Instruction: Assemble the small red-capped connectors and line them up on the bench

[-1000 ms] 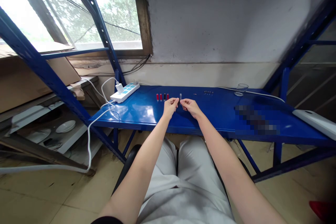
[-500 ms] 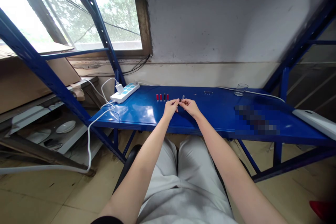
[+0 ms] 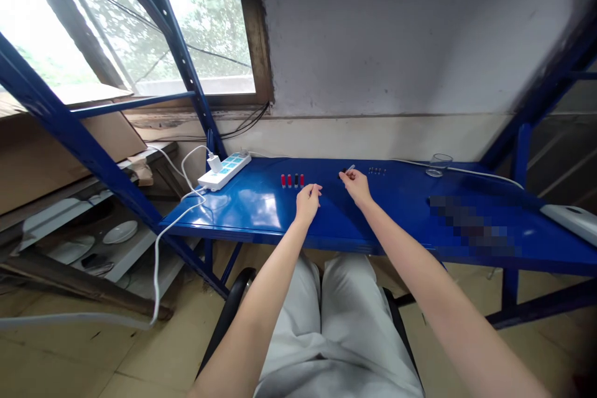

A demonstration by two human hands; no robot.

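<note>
Over the middle of the blue table (image 3: 252,202), my left hand (image 3: 307,204) has its fingers pressed together; whatever they may hold is too small to make out. My right hand (image 3: 357,187), farther right and apart from it, pinches a small clear tube (image 3: 351,168) with a dark part at its lower end. Just beyond my left hand stands a short row of little red-topped vials (image 3: 289,181), with one black-topped vial (image 3: 296,180) among them. Several tiny metallic pieces (image 3: 377,171) lie in a row to the right of my right hand.
A white power strip (image 3: 224,171) with a plug in it sits at the table's left end. Toward the back right stands a clear glass (image 3: 438,165). A blurred dark object (image 3: 471,224) lies nearer the front, and a white device (image 3: 571,221) rests at the right edge.
My hands were together and have parted. The right one has moved right and away from me with the clear tube, while the left one stays near the middle. The view has shifted slightly.
</note>
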